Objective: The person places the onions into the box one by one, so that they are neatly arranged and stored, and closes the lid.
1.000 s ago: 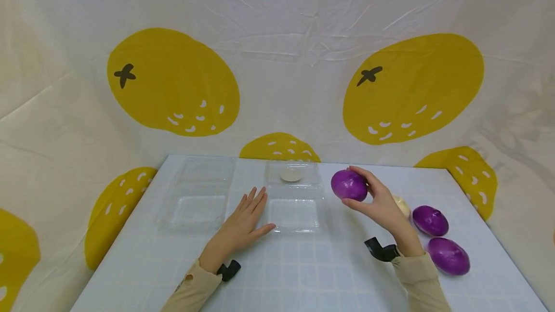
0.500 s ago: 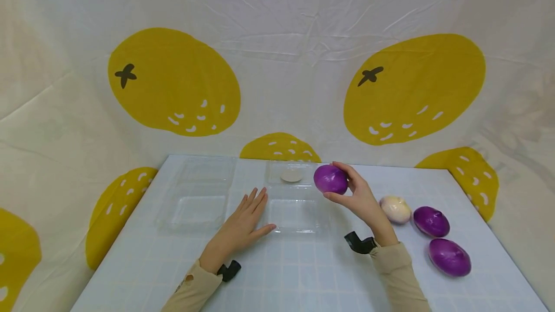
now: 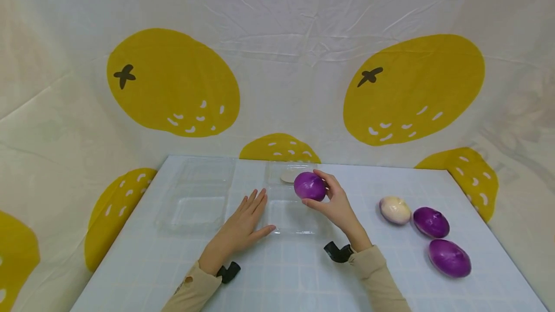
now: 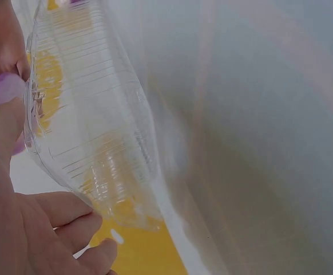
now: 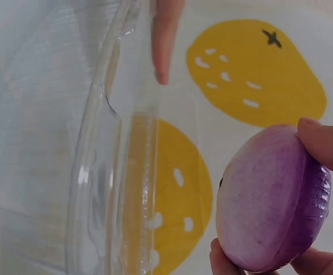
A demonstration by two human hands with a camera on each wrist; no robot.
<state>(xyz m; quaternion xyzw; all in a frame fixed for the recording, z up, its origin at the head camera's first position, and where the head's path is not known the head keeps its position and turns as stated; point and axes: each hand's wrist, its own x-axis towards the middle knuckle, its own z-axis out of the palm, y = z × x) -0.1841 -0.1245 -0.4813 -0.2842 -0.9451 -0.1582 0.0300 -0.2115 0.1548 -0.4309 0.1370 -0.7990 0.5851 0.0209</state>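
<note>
On the pale desk (image 3: pixel 260 285), the right-hand clear box (image 3: pixel 295 231) lies with its lid (image 3: pixel 275 169) folded back. The left grip (image 3: pixel 240 227) has its fingers out straight along the box's left side; a light touch there should help stop the box sliding. The right grip (image 3: pixel 336 203) pinches a purple onion (image 3: pixel 310 187) between thumb and fingers, up above the box. I'd keep that pinch snug but soft, and a slow move should keep the onion off the thin rim. The desk has a faint check pattern. The box looks like bendy plastic with ridges. The onion is round, smooth and shiny, with a paler side, so it may slip
</note>
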